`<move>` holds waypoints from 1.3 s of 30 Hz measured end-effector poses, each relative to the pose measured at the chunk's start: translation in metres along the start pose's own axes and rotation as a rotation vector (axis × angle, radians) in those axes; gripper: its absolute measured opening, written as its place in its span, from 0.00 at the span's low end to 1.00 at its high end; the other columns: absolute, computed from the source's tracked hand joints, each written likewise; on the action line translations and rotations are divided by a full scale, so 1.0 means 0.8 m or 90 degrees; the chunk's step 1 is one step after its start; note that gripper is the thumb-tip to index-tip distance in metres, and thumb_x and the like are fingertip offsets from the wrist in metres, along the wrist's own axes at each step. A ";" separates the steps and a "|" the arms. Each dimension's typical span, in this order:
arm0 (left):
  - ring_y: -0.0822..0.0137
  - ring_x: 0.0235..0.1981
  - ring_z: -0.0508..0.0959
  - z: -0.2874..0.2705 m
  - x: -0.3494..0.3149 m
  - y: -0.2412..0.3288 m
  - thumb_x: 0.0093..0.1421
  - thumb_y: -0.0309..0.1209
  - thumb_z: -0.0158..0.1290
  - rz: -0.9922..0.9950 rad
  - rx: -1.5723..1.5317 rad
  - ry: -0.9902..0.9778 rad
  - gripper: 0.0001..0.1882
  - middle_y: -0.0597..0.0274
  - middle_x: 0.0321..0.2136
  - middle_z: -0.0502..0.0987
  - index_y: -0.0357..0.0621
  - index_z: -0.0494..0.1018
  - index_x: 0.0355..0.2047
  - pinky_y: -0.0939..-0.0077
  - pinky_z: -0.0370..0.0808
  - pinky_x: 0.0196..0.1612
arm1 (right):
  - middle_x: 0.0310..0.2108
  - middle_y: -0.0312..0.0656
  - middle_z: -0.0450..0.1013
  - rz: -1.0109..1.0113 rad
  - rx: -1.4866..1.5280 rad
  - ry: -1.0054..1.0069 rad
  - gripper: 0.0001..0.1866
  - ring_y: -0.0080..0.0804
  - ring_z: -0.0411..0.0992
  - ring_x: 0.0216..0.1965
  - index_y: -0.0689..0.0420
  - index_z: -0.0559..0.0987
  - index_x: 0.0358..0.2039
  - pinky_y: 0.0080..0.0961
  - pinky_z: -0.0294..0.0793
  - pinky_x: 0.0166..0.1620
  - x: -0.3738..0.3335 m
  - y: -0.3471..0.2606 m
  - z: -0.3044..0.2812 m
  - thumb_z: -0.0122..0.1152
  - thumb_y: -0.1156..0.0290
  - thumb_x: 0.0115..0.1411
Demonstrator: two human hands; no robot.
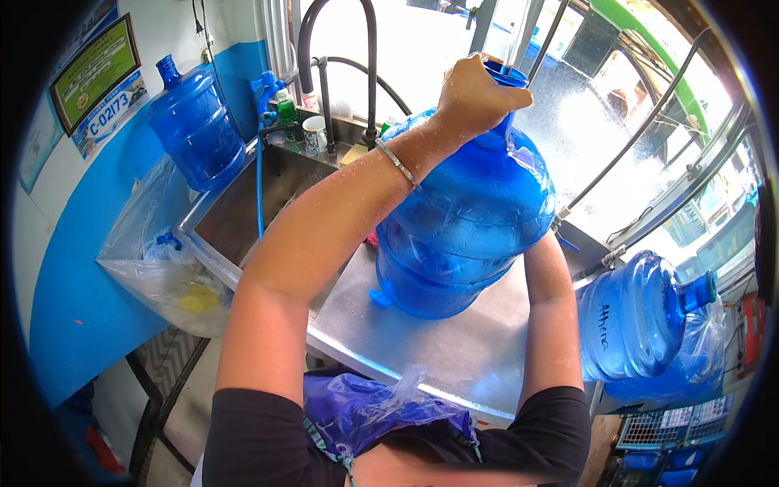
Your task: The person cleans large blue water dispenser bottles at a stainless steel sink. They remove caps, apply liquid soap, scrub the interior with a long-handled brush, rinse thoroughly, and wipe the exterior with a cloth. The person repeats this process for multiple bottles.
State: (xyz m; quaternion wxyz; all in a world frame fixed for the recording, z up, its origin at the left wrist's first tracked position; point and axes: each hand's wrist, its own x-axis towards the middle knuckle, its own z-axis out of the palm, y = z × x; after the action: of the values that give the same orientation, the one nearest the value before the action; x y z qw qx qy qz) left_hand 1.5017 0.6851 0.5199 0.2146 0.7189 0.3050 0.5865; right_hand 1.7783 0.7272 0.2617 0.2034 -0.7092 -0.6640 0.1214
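Note:
A large round blue water jug (pixel 466 219) stands upright, slightly tilted, on the steel sink counter (pixel 430 357). My left hand (pixel 483 97) is closed around its neck, just beside the blue mouth (pixel 507 75). A small blue piece like a tap (pixel 379 298) juts from the jug's lower left side. My right forearm (pixel 548 284) passes up along the jug's right side. Its hand is hidden behind the jug, so the fingers do not show.
A sink basin (pixel 235 213) with a black faucet (pixel 304 69) lies left. One blue jug (pixel 195 122) stands beyond it; another (pixel 633 316) lies at right. A clear plastic bag (pixel 166 264) hangs by the sink's left edge. A mug (pixel 314 134) stands behind the basin.

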 end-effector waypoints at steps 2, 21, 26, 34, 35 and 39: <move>0.60 0.29 0.82 -0.001 0.002 -0.003 0.41 0.45 0.60 0.022 -0.004 -0.021 0.24 0.51 0.27 0.82 0.37 0.80 0.33 0.69 0.79 0.38 | 0.46 0.50 0.75 0.002 0.001 0.000 0.26 0.44 0.73 0.49 0.45 0.68 0.60 0.37 0.70 0.56 0.002 -0.002 -0.001 0.55 0.73 0.60; 0.60 0.31 0.80 -0.016 -0.030 -0.017 0.42 0.52 0.65 -0.009 -0.174 -0.275 0.25 0.54 0.30 0.81 0.44 0.80 0.32 0.70 0.77 0.38 | 0.47 0.48 0.74 0.000 0.010 0.001 0.26 0.40 0.72 0.50 0.52 0.69 0.59 0.35 0.70 0.56 0.022 -0.022 0.009 0.54 0.76 0.59; 0.67 0.29 0.80 -0.010 -0.022 -0.027 0.45 0.46 0.64 0.026 -0.120 -0.252 0.19 0.59 0.27 0.82 0.43 0.81 0.29 0.72 0.76 0.37 | 0.47 0.48 0.74 0.009 0.015 0.006 0.26 0.39 0.72 0.50 0.54 0.69 0.58 0.34 0.70 0.56 0.024 -0.023 0.009 0.54 0.77 0.58; 0.60 0.32 0.81 -0.002 0.008 -0.047 0.39 0.52 0.66 0.031 -0.106 -0.288 0.28 0.53 0.29 0.82 0.42 0.81 0.32 0.67 0.77 0.39 | 0.48 0.47 0.74 0.043 0.026 0.027 0.26 0.37 0.72 0.51 0.57 0.69 0.58 0.33 0.69 0.56 0.010 -0.016 0.008 0.54 0.79 0.57; 0.59 0.32 0.81 -0.002 0.009 -0.048 0.39 0.53 0.66 0.034 -0.108 -0.293 0.28 0.52 0.29 0.82 0.42 0.81 0.33 0.67 0.77 0.39 | 0.48 0.47 0.74 0.048 0.030 0.033 0.26 0.37 0.72 0.51 0.57 0.70 0.58 0.33 0.69 0.56 0.007 -0.013 0.009 0.54 0.79 0.57; 0.56 0.37 0.81 -0.008 0.006 -0.047 0.38 0.59 0.67 0.018 -0.117 -0.342 0.37 0.49 0.36 0.81 0.41 0.80 0.40 0.65 0.78 0.43 | 0.48 0.47 0.74 0.066 0.070 0.079 0.26 0.36 0.72 0.51 0.59 0.70 0.58 0.32 0.69 0.56 -0.010 0.007 0.022 0.54 0.80 0.57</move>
State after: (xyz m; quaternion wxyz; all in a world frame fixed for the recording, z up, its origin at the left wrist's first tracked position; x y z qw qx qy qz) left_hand 1.4891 0.7156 0.4997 0.3437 0.8304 0.1723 0.4033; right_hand 1.7747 0.7214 0.2431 0.2762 -0.7364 -0.6051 0.1239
